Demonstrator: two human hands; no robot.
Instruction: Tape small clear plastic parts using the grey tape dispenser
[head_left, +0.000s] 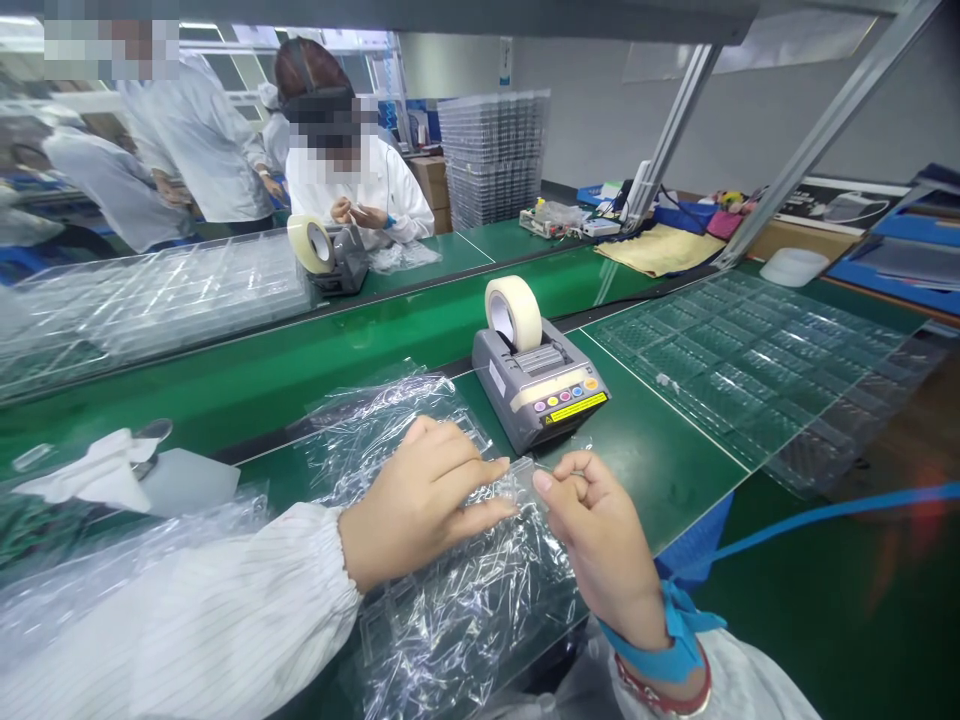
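My left hand [427,500] is in the middle of the view, its thumb and index finger at the edges of a small clear plastic piece [523,472]. The fingertips of my right hand [596,525] pinch the other side of that piece; its exact shape is hard to make out. A blue band [660,650] circles my right wrist. Crinkled clear plastic bags [457,620] lie under both hands. Just beyond the fingers stands a grey tape dispenser [536,385], with a cream tape roll [516,312] on top and coloured buttons on its front.
Clear compartment trays [750,350] lie at the right. A white cloth [97,475] is at the left. Across the green bench [660,470], a co-worker [360,190] sits behind another tape dispenser [330,255] and more clear trays [172,290]. A blue cord [832,515] stretches along the right.
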